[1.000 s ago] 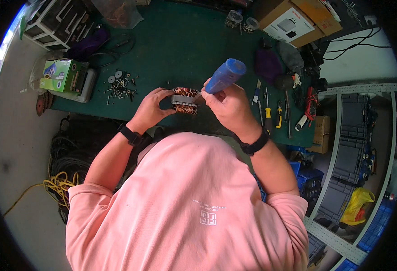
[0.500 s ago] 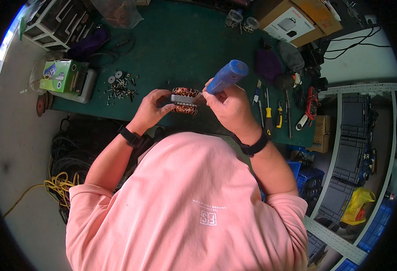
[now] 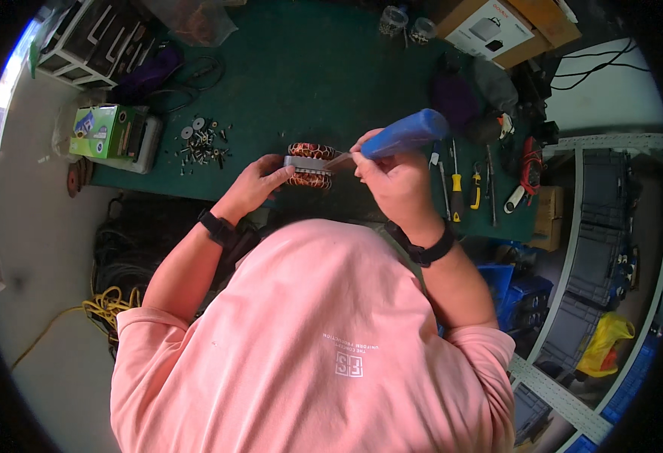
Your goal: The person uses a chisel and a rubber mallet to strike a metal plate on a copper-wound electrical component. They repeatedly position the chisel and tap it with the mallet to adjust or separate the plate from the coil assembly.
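My left hand (image 3: pixel 256 183) is closed on the left side of a motor stator (image 3: pixel 305 164), a grey metal core with brown-orange windings bulging above and below it. The thumb lies along the core's near edge. My right hand (image 3: pixel 401 183) is wrapped round a tool with a thick blue handle (image 3: pixel 408 134), which slants up to the right. From the fingertips a thin, narrow end of this tool points left and meets the stator's right side; its exact shape is too small to tell. Both hands are above the near edge of the green table (image 3: pixel 301 83).
Loose screws and washers (image 3: pixel 201 143) lie left of the stator. A yellow-handled screwdriver (image 3: pixel 456 196), pliers and a red meter (image 3: pixel 530 170) lie to the right. A green box (image 3: pixel 103 132) stands at the left, a cardboard box (image 3: pixel 490 34) at the far right. Shelves (image 3: pixel 580 219) hold grey bins.
My right hand has shifted slightly right, and the blue handle leans farther right. The tool's thin end now shows more plainly against the stator. My left hand and the stator have barely moved.
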The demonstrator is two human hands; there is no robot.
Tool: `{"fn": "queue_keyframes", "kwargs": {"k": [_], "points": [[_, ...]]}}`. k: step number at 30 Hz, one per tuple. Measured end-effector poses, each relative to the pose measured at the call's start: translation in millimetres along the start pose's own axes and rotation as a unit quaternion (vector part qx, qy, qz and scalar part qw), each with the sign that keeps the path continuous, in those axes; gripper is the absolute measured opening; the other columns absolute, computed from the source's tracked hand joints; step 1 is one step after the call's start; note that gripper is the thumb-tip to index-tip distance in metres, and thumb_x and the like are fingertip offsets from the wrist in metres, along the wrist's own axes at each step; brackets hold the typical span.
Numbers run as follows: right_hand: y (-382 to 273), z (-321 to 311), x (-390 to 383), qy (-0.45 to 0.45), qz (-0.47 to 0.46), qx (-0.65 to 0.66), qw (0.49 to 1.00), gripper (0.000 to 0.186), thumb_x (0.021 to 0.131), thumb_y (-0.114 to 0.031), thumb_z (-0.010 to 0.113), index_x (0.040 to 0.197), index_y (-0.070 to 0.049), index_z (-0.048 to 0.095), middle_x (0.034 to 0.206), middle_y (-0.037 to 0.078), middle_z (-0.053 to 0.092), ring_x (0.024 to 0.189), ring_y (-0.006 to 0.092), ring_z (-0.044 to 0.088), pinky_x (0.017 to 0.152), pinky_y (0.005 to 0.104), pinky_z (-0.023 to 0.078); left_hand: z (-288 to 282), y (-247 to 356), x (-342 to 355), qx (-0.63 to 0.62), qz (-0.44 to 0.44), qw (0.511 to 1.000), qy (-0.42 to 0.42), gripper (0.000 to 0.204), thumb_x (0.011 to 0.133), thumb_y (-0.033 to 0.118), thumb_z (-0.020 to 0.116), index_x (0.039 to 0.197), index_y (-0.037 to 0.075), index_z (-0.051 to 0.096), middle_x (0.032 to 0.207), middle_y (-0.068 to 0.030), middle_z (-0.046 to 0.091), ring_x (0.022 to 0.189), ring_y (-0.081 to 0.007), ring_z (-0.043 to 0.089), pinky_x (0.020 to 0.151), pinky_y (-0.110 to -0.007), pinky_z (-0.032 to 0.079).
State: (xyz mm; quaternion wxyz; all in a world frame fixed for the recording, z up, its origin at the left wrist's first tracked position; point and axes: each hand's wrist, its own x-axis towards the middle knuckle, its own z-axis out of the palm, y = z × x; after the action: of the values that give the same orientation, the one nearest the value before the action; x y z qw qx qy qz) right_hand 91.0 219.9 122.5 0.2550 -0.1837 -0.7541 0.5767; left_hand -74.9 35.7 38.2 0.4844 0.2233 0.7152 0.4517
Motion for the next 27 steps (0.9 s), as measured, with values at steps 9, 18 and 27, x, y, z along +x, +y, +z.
{"fn": "queue_keyframes", "kwargs": {"k": [9, 18, 27], "points": [[-4.4, -50.1, -7.1, 0.082, 0.095, 0.030, 0.992, 0.013, 0.089, -0.004, 0.069, 0.099, -0.001, 0.062, 0.083, 0.003, 0.066, 0.064, 0.0071, 0.061, 0.055, 0.0204, 0.048, 5.0, -16.3, 11.3, 0.045, 0.085, 0.995, -0.002, 0.080, 0.073, 0.029, 0.086, 0.131, -0.011, 0.049, 0.114, -0.0169, 0.063, 0.093, -0.0175, 0.064, 0.079, -0.031, 0.053], [6.8, -84.8, -21.6, 0.114, 0.122, 0.062, 0.984, 0.009, 0.089, -0.001, 0.067, 0.096, -0.001, 0.062, 0.082, 0.003, 0.064, 0.065, 0.0076, 0.060, 0.055, 0.0203, 0.048, 4.9, 4.2, 3.0, -0.004, 0.017, 1.000, 0.004, 0.081, 0.077, 0.028, 0.085, 0.135, -0.011, 0.045, 0.118, -0.0133, 0.063, 0.089, -0.0138, 0.064, 0.082, -0.030, 0.052], [25.8, -118.4, -25.3, 0.104, 0.126, 0.065, 0.984, 0.005, 0.090, 0.000, 0.064, 0.095, 0.000, 0.063, 0.083, 0.004, 0.065, 0.065, 0.0085, 0.061, 0.055, 0.0210, 0.049, 27.8, 1.7, 0.6, 0.269, 0.132, 0.944, 0.137, 0.075, 0.065, 0.015, 0.087, 0.128, -0.005, 0.052, 0.124, -0.0172, 0.057, 0.108, -0.0306, 0.061, 0.090, -0.037, 0.052]]}}
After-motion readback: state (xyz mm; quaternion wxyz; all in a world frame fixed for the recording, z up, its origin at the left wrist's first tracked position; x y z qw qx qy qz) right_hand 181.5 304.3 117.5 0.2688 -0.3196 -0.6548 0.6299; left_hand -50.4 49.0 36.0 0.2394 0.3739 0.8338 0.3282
